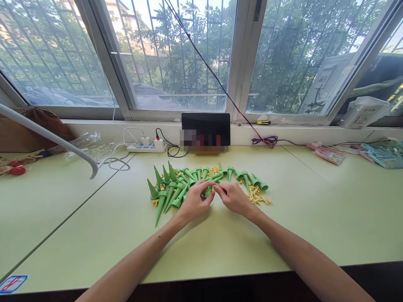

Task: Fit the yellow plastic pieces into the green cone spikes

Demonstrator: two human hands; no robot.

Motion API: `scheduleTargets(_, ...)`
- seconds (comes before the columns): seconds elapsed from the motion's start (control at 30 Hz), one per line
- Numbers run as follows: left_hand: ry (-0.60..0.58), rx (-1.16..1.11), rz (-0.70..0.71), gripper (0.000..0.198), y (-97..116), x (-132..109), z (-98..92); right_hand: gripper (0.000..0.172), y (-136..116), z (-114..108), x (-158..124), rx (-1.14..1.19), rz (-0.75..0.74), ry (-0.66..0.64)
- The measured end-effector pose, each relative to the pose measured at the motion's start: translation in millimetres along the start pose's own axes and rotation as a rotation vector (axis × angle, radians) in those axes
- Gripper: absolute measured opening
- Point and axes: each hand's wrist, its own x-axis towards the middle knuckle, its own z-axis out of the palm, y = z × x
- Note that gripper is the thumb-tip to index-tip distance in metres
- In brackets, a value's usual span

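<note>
Green plastic spikes (161, 206) with ribbed caps lie in a heap at the middle of the table. Small yellow pieces (256, 196) are scattered on its right side, with more among the spikes. My left hand (197, 199) is closed round a green spike (209, 190), which points up and away from me. Close beside it, my right hand (233, 197) has its thumb and fingertips pinched together at the spike's lower end. A bit of yellow shows between the two hands, too small to make out clearly.
A dark tablet (206, 130) stands behind the heap. Left of it are a power strip (147, 147) and cables. A white curved tube (56, 140) reaches in from the left. Packaged items (384, 153) lie at the back right.
</note>
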Motion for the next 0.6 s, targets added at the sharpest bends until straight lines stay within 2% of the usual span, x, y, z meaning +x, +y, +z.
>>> scheduleTargets(0.6, -0.018, -0.006, -0.006, 0.024, -0.4, -0.3, -0.4, 0.044, -0.3, -0.3, 0.8, 0.002, 0.015, -0.032)
